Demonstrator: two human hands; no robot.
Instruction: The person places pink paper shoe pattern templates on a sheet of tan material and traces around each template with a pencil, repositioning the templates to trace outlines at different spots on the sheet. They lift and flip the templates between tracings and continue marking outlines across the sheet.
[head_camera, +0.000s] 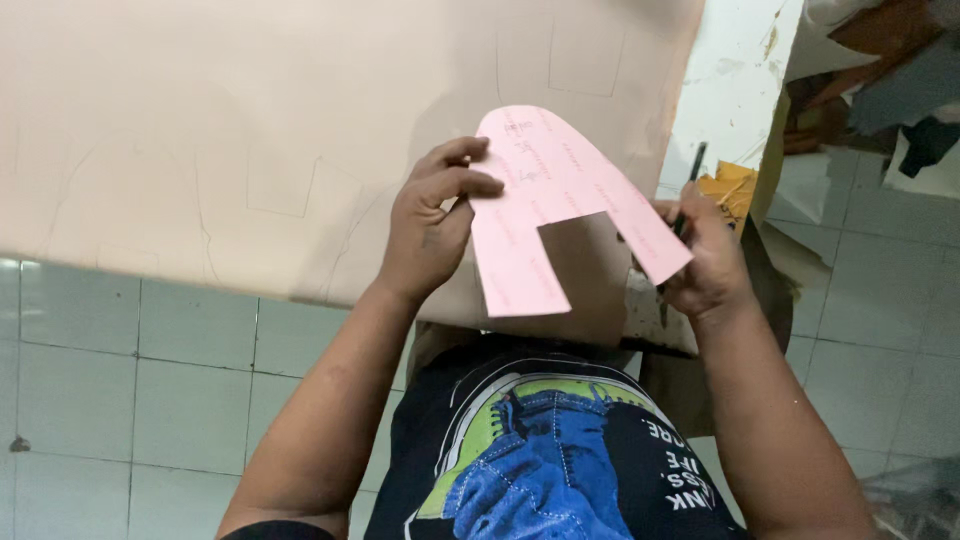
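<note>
Left hand (430, 225) is pinching the pink paper pattern (560, 200) by its left edge, thumb on top and fingers curled under, so it is closed on the sheet. The pattern is a U shape: rounded closed end pointing up and away from the person, two legs pointing down toward the body, the notch between them opening downward. Its long axis is running roughly top to bottom of the view, tilted slightly, the right leg angling out to the lower right. The sheet is being held up above the large beige sheet (250, 130), which is lying on the white table (735, 70) and hanging past its near edge.

Right hand (705, 260) is sitting partly behind the tip of the right leg, fingers curled around a dark pen (692, 170) that is sticking up and slightly right. Whether this hand is also touching the pattern cannot be told. Grey tiled floor (130, 380) is showing below; scraps (880, 60) are piled at upper right.
</note>
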